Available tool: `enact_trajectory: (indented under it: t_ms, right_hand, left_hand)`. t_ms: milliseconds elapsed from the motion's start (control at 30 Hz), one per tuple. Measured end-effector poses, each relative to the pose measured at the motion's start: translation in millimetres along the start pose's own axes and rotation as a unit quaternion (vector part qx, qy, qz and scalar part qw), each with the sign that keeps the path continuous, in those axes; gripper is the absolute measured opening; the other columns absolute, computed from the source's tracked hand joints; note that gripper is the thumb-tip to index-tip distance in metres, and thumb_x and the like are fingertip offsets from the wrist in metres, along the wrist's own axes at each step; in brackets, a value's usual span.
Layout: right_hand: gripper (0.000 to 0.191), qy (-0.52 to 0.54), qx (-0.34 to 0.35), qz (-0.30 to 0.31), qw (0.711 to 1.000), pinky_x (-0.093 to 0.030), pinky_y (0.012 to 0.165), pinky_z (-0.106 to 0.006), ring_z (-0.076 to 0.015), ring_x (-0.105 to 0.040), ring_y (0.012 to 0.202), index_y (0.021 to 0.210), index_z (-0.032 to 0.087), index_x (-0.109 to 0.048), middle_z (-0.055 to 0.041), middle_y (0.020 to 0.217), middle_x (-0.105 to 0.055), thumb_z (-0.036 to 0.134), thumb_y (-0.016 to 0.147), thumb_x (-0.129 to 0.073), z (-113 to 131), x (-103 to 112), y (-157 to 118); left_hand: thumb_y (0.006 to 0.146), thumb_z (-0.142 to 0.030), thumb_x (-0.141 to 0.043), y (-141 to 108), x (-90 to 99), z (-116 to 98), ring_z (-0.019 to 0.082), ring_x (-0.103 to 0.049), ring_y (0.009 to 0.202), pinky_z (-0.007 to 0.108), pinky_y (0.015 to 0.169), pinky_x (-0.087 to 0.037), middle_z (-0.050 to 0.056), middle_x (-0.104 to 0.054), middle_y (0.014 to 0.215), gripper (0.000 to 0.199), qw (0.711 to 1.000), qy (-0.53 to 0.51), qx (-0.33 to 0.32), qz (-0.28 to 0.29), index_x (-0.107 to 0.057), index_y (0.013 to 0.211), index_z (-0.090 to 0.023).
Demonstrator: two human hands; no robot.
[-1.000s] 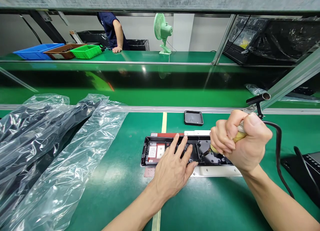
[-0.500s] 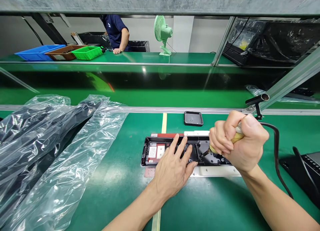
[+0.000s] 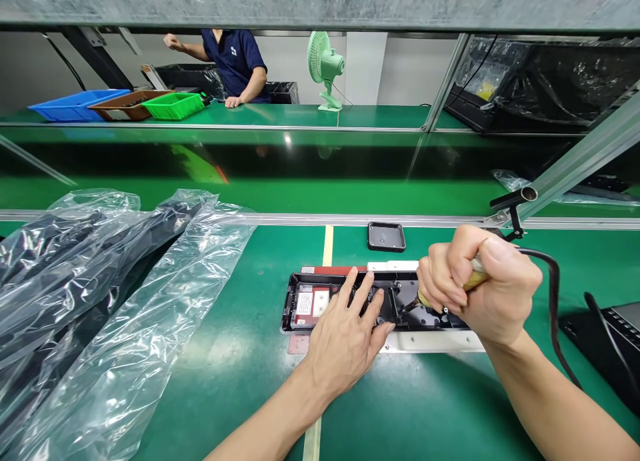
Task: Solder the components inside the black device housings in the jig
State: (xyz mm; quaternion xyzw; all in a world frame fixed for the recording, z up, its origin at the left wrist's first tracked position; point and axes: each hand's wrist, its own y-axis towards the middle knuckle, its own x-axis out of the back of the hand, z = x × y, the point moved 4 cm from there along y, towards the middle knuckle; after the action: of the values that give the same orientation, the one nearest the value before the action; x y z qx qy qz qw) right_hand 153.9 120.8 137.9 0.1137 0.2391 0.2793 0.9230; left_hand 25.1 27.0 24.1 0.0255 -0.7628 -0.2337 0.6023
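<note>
My left hand (image 3: 345,334) lies with its fingers spread over the middle of a long black plastic housing (image 3: 286,311), pressing on it. A white label and a red-and-white part (image 3: 321,302) show inside its left end. My right hand (image 3: 485,284) is wrapped round the yellow handle of a corded soldering iron (image 3: 424,299), held tilted. The iron's dark tip points down and left into the housing, close to a cross rib; whether it touches is too small to tell. Beneath the housing is a white fixture (image 3: 433,342), partly hidden.
A small black tray-shaped cover (image 3: 386,237) lies behind the housing. Clear plastic bags (image 3: 165,314) with dark contents cover the left side. A black tube holder (image 3: 515,198) and a cord (image 3: 554,308) are at right. Across the line, a person (image 3: 237,64) stands near a green fan (image 3: 326,64).
My right hand has shifted slightly right, leaning the soldering iron's handle lower. My left hand stays put. The person across the line has moved right and raised an arm.
</note>
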Motion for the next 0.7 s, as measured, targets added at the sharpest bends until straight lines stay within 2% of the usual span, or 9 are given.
enact_trajectory:
  t_ms: [167,467,533,700]
  right_hand:
    - [0.041,0.008,-0.005,0.069,0.998,-0.035,0.035,-0.024,-0.0103,-0.035,0.037,0.061,0.020,-0.055,0.0027,0.046,-0.042,0.037,0.099,-0.058,2,2,2]
    - [0.042,0.000,-0.004,0.042,0.999,-0.043,0.035,-0.025,-0.0102,-0.039,0.035,0.062,0.020,-0.057,0.0036,0.045,-0.045,0.041,0.097,-0.062,6,5,7]
    - [0.042,-0.005,0.018,0.013,1.000,-0.042,0.033,-0.025,-0.0104,-0.039,0.033,0.061,0.020,-0.057,0.0037,0.044,-0.045,0.040,0.098,-0.061,11,7,9]
    - [0.039,-0.044,0.094,-0.124,0.987,-0.038,0.031,-0.026,-0.0118,-0.039,0.032,0.062,0.021,-0.054,0.0034,0.044,-0.043,0.037,0.097,-0.060,23,18,12]
  left_hand:
    - [0.108,-0.039,-0.049,0,0.8,0,0.042,-0.036,0.156,0.058,0.109,-0.059,0.016,-0.049,0.162,0.046,1.000,0.000,-0.001,-0.004,-0.063,0.143,-0.012]
    - [0.108,-0.040,-0.050,0,1.0,0,0.041,-0.036,0.156,0.057,0.110,-0.058,0.016,-0.050,0.162,0.046,1.000,0.005,0.000,-0.004,-0.063,0.143,-0.013]
    - [0.108,-0.040,-0.050,0,0.7,0,0.041,-0.036,0.156,0.057,0.111,-0.057,0.016,-0.049,0.162,0.047,1.000,0.005,-0.001,-0.001,-0.063,0.143,-0.013]
    - [0.108,-0.041,-0.049,-1,0.2,0,0.041,-0.036,0.156,0.057,0.109,-0.058,0.015,-0.048,0.163,0.047,1.000,0.011,-0.001,0.003,-0.063,0.144,-0.013]
